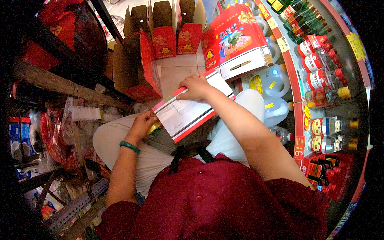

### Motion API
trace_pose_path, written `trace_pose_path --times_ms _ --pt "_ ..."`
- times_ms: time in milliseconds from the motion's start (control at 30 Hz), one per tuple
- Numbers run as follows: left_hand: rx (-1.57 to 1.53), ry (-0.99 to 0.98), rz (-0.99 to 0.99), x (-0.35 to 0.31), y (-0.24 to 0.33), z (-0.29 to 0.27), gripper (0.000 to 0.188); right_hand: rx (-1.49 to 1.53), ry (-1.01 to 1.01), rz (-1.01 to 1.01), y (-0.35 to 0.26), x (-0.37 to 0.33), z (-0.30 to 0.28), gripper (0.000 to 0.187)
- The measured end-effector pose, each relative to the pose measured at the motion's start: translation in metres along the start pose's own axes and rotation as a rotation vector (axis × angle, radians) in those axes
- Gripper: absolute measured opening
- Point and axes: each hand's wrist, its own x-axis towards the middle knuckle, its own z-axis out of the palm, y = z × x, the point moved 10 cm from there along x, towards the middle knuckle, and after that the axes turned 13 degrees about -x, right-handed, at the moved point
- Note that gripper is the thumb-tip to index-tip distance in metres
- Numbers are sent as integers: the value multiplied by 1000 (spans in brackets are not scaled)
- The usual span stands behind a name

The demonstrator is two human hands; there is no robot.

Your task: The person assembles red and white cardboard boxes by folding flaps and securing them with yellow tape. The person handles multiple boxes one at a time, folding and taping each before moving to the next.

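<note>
A flattened cardboard carton (188, 114), white with red edges, lies tilted across my lap between both hands. My right hand (196, 87) grips its upper edge, with the thumb lying on the white face. At the carton's left corner is my left hand (145, 123), its fingers closed around what looks like a roll of yellowish tape (154, 128). Part of the roll is hidden behind the carton and the fingers. A green bangle (130, 147) circles my left wrist.
Open red boxes (164, 42) stand on the floor ahead, with another open box (138, 66) at their left. A stack of flat red cartons (234, 38) leans at the right, beside large plastic jugs (274, 80). Bottle shelves (298, 92) run along the right; a metal rack (68, 82) is left.
</note>
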Motion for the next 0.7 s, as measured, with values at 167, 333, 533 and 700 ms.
trace_pose_path --times_ms 167,333,533,700 --pt "8 -7 -15 4 -5 0 15 24 19 30 6 1 2 49" --pt "-174 -7 -10 9 -20 0 16 53 121 16 7 3 -1 43" --pt "-162 -68 6 11 -12 6 17 156 413 3 37 -15 -13 37" --pt "-184 -77 -3 12 -24 7 19 147 524 707 127 -91 1 55"
